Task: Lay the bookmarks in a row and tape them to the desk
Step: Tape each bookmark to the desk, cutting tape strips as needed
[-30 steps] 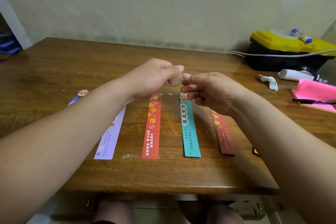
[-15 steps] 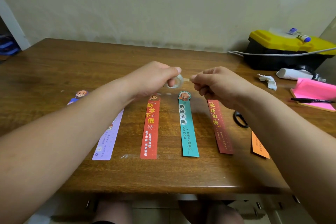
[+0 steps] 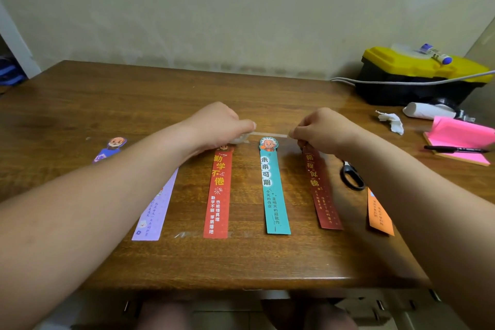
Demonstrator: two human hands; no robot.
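Observation:
Several bookmarks lie in a row on the wooden desk (image 3: 134,104): purple (image 3: 152,214), red (image 3: 218,195), teal (image 3: 273,190), dark red (image 3: 320,193) and orange (image 3: 379,215). My left hand (image 3: 217,126) grips a clear tape roll (image 3: 239,139) above the red bookmark's top. My right hand (image 3: 321,131) pinches the tape's free end above the dark red bookmark's top. A strip of clear tape (image 3: 270,134) stretches between the two hands, just above the teal bookmark's top. My forearms hide parts of the purple and orange bookmarks.
Black scissors (image 3: 351,175) lie right of the dark red bookmark. At the right are a pink notepad (image 3: 460,139) with a black pen (image 3: 455,149), crumpled paper (image 3: 391,120), a white tube (image 3: 426,110) and a black-and-yellow toolbox (image 3: 417,75) with a cable. Clear tape (image 3: 187,234) lies beside the red bookmark's lower end.
My hands have drawn apart and come lower. The right hand pulled the tape end rightward, so a longer strip now spans the gap over the teal bookmark.

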